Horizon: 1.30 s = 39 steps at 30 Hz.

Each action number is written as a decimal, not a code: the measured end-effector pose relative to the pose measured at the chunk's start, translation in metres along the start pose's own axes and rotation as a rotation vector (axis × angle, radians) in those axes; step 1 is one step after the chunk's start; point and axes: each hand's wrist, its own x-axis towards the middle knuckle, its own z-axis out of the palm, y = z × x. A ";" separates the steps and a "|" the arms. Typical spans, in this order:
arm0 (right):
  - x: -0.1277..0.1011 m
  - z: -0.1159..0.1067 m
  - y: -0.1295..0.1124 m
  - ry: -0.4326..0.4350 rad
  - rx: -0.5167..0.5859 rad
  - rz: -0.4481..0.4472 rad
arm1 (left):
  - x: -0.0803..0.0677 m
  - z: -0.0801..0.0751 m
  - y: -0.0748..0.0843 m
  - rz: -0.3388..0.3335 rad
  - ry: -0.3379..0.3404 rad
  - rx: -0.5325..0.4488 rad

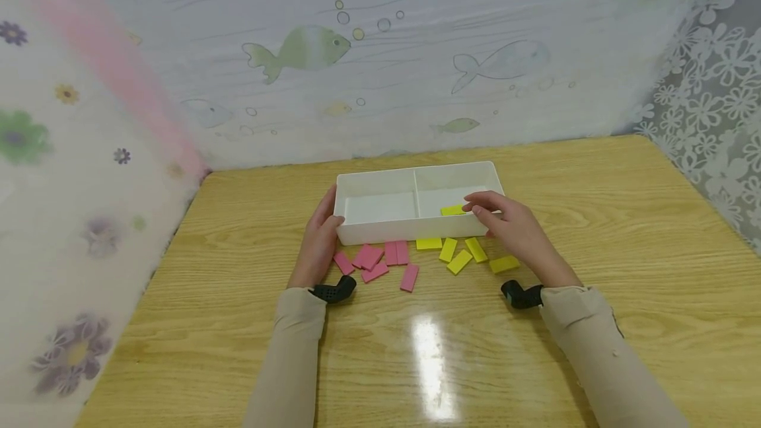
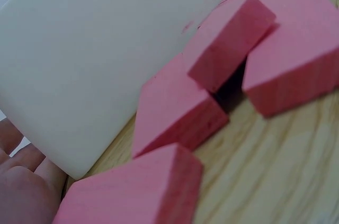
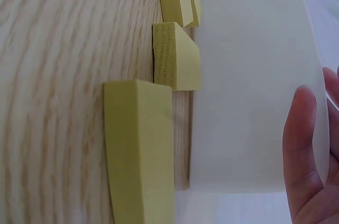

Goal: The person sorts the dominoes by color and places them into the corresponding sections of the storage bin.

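Note:
A white two-compartment box (image 1: 380, 230) stands on the table. My left hand (image 1: 319, 243) holds its left end, thumb at the front corner and fingers along the side. My right hand (image 1: 514, 223) reaches over the front wall at the right compartment, its fingertips beside a yellow block (image 1: 452, 211) lying inside. In the right wrist view the thumb (image 3: 301, 134) is in front of the white wall, and no block shows in the hand. Several pink blocks (image 1: 409, 278) lie before the left half, some overlapping. Several yellow blocks (image 1: 460, 261) lie before the right half.
The wooden table (image 1: 226, 349) stretches in front of the box and to both sides. Behind it is a wall covering (image 1: 404, 104) with fish drawings. A flowered covering (image 1: 71, 230) borders the left side, and a lace-patterned curtain (image 1: 713, 104) the right.

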 end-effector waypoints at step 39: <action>-0.010 -0.020 -0.021 0.089 0.100 -0.050 | 0.000 0.002 -0.001 0.009 0.024 -0.012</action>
